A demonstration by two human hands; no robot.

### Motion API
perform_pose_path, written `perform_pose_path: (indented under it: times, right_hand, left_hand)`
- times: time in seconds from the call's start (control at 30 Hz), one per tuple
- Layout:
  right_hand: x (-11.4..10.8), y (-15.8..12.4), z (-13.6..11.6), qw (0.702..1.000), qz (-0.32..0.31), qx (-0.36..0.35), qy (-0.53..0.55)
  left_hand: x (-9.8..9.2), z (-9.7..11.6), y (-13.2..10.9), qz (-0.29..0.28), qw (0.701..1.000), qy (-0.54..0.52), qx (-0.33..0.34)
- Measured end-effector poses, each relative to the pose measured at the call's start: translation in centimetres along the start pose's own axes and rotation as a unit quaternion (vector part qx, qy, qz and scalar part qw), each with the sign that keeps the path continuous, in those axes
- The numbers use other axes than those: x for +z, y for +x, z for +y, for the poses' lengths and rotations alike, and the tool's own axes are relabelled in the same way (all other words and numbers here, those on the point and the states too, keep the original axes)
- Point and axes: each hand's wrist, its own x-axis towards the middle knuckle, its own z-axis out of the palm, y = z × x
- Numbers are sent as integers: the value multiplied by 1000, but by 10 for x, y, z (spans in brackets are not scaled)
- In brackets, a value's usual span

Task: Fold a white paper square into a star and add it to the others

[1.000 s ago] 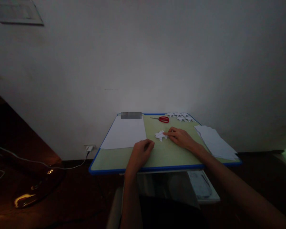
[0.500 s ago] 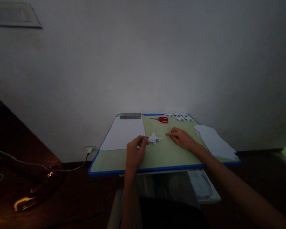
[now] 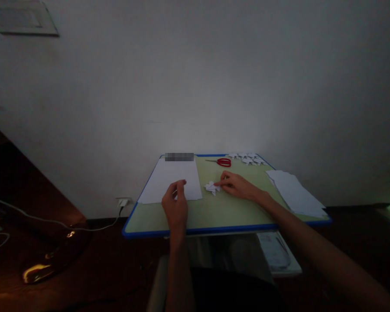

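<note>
On the green tabletop [image 3: 234,212] lies a small folded white paper figure [image 3: 211,187], just right of the large white sheets. The index fingertip of my right hand [image 3: 235,185] touches the figure's right part; its other fingers are curled. My left hand [image 3: 176,200] is raised over the lower edge of the white sheets [image 3: 175,173], away from the figure. Its fingers are bent, with a gap between thumb and fingers and nothing seen in them. Red-handled scissors [image 3: 224,162] lie behind the figure, with their blades pointing left.
Several similar folded figures [image 3: 248,160] lie in rows at the table's back right. A stack of white paper [image 3: 295,193] covers the right side. The table's blue edge [image 3: 227,231] runs along the front, and a white cord [image 3: 61,225] hangs at the left.
My left hand has let go of the folded figure and moved left. My right hand has moved left, and its index finger now touches the figure. The view has shifted slightly.
</note>
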Motion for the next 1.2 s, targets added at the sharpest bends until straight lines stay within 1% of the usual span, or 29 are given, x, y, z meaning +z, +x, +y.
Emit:
perform_pose_path:
  times: [0.1, 0.23, 0.33, 0.43, 0.5, 0.57, 0.67, 0.73, 0.8, 0.87, 0.93, 1.03, 1.1, 1.2]
  right_hand:
    - [3, -2, 10, 1000, -6, 7, 19]
    - [5, -3, 17, 999, -12, 13, 27]
    - [3, -3, 18, 1000, -9, 18, 23]
    - [1, -2, 15, 999, 10, 27, 14]
    - [-1, -1, 6, 999, 29, 34, 6]
    - [-2, 1, -9, 999, 41, 34, -1]
    - [2, 4, -42, 999, 33, 14, -18]
    - [6, 6, -62, 998, 30, 13, -49]
    - [12, 7, -77, 996, 25, 27, -81]
    - [16, 6, -83, 993, 20, 42, -108]
    - [17, 0, -82, 990, 16, 60, -130]
    - [12, -11, -68, 982, 17, 95, -162]
    - [6, -17, -52, 973, 26, 133, -185]
    - [-5, -20, -22, 952, 49, 207, -219]
  left_hand:
    - [-1, -1, 0, 36, 999, -3, -16]
    - [-1, -1, -1, 71, 997, -8, -16]
    - [-2, 0, -1, 74, 997, -6, -13]
    - [-2, 0, 0, 66, 998, -2, -18]
    - [-1, 0, 0, 62, 998, -3, -18]
    - [-1, 0, 0, 58, 998, -2, -20]
    - [0, -1, 1, 43, 999, 4, -23]
    - [0, -2, 1, 32, 999, 6, -23]
    - [0, -2, 2, 24, 999, 5, -21]
    - [0, -2, 2, 22, 1000, 4, -20]
    - [0, -1, 2, 20, 1000, 4, -20]
    - [-1, 0, 1, 17, 1000, 4, -20]
    - [-1, 0, 1, 13, 1000, 4, -19]
    - [-1, 0, 2, 8, 1000, 4, -19]
